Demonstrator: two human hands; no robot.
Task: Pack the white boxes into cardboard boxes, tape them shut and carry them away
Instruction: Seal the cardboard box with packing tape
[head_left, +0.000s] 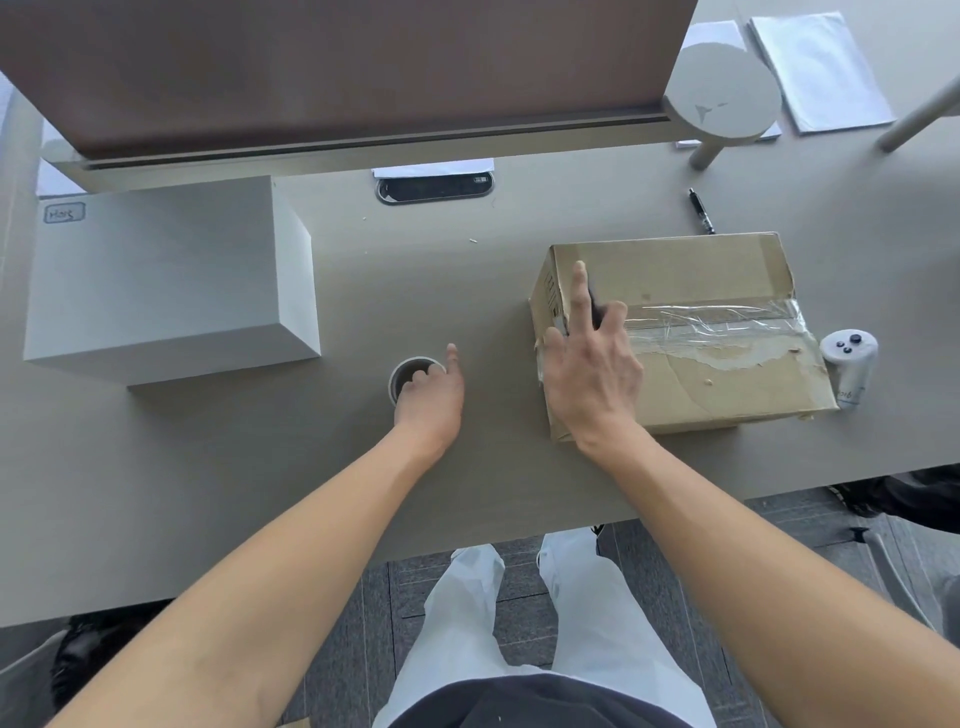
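Left hand (428, 397) curls loosely over the small grey roll of clear tape (413, 376), apparently gripping it for another strip, while the right hand (589, 358) presses spread, straight fingers on the taped brown cardboard box (685, 332), steadying it; large white box (166, 280) stands apart, unpacked.

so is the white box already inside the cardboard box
No, the white box sits on the table left of the taped-shut cardboard box, well apart from it.

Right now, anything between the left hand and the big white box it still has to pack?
Nothing visible. The left hand grips the tape roll, and only bare table lies between it and the white box to its left. The right hand rests on the taped cardboard box, off that path.
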